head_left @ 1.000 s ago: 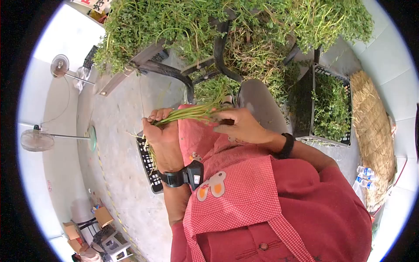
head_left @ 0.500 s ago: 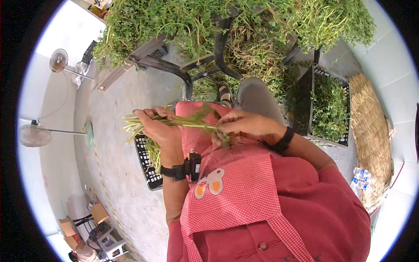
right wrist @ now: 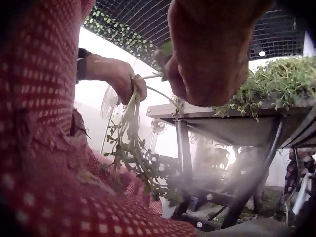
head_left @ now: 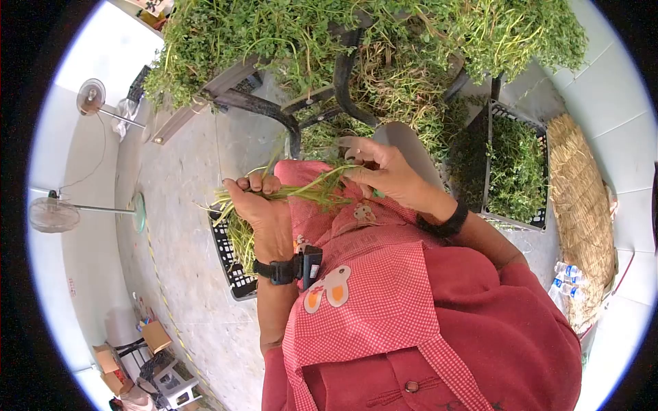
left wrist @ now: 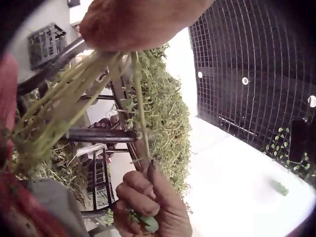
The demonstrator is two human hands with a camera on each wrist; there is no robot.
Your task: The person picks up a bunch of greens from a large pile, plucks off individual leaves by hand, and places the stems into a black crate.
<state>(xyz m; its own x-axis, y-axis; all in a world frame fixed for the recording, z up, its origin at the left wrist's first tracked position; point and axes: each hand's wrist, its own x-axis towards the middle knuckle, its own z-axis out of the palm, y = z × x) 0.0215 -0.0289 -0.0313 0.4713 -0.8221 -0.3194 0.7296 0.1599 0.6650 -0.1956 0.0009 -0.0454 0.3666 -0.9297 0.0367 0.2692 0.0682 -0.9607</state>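
Observation:
My left hand [head_left: 259,205] grips a bunch of green leafy stems [head_left: 298,194] above the lap, their cut ends sticking out to the left. In the right wrist view the bunch's leafy tops [right wrist: 140,158] hang down from that hand. At the right end of the bunch, my right hand [head_left: 397,179] pinches one stem between thumb and forefinger. That single stem [left wrist: 141,103] runs between the two hands in the left wrist view. A small green leaf [left wrist: 149,224] shows in the curled fingers of the right hand.
Beside my left forearm stands a black basket [head_left: 221,250] of stems. A table [head_left: 233,79] heaped with greens [head_left: 288,34] is ahead, with more greens beneath. To the right are a black crate [head_left: 489,161] of greens and a straw roll [head_left: 579,212]. Fans [head_left: 55,214] stand at left.
The right hand drew back along the bunch, worked at its leafy end, then rose slightly and now pulls one stem apart from the others. The left hand keeps its grip and shifted slightly.

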